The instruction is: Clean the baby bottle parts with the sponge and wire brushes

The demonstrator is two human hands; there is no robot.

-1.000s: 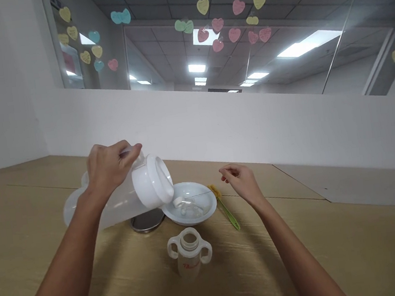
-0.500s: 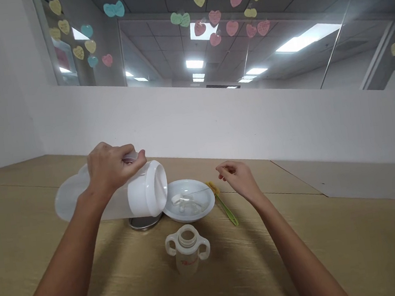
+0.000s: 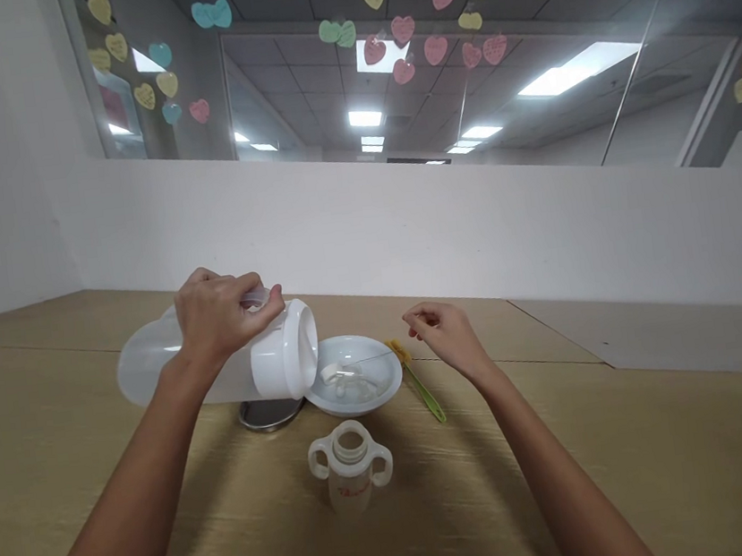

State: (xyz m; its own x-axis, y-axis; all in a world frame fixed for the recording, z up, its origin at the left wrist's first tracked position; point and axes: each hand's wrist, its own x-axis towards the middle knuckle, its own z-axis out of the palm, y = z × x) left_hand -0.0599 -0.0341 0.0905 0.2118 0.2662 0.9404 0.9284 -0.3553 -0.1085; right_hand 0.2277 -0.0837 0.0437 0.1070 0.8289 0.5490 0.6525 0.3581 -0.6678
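Note:
My left hand point(image 3: 223, 312) grips the handle of a large translucent pitcher point(image 3: 221, 382) with a white lid, tipped on its side with its mouth at the left rim of a white bowl point(image 3: 394, 383). Small clear and white parts point(image 3: 349, 378) lie in the bowl. My right hand point(image 3: 432, 323) is closed beyond the bowl's right side, pinching a thin wire-like stick point(image 3: 381, 356) that reaches into the bowl. A two-handled baby bottle point(image 3: 350, 470) without a cap stands upright in front of the bowl.
A green-handled brush point(image 3: 426, 395) with a yellow head lies right of the bowl. Partly under the pitcher is a round metal plate point(image 3: 267, 417). Behind the wooden table point(image 3: 637, 462) rises a white wall point(image 3: 406, 229) with a window above it.
My left hand and the pitcher have shifted slightly to the right, with the pitcher's base a little higher. My right hand has hardly moved.

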